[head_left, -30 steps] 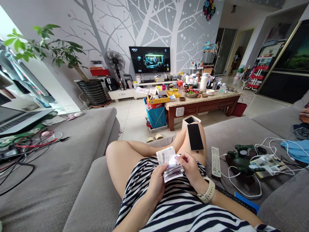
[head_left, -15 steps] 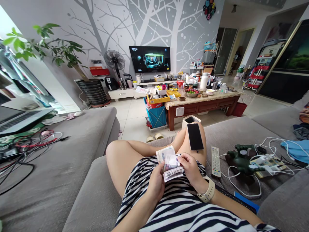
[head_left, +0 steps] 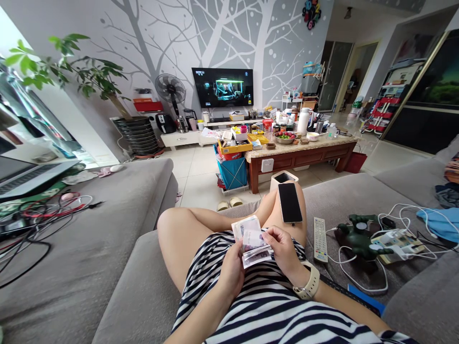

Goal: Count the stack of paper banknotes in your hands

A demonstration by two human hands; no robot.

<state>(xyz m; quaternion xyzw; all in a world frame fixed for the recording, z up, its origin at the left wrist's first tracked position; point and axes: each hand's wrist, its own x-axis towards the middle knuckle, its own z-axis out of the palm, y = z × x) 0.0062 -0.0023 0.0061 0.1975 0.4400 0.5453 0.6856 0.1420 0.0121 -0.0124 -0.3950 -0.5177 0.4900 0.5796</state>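
Observation:
A folded stack of banknotes is held over my lap, on the striped cloth I wear. My left hand is closed on the stack's left side, with the thumb on top. On the other side, my right hand pinches the right edge of a note between thumb and fingers. Some notes stand up behind, and the folded edges of others fan out in front. A smartphone with a dark screen rests on my right thigh, just beyond my right hand.
A remote control, a dark green figure and a power strip with white cables lie on the sofa to the right. Tangled cables and a laptop are at left. Ahead stands a cluttered coffee table.
The front note in the stack has shifted and flattened slightly between my fingers. Both hands stay in nearly the same place, still holding the banknotes.

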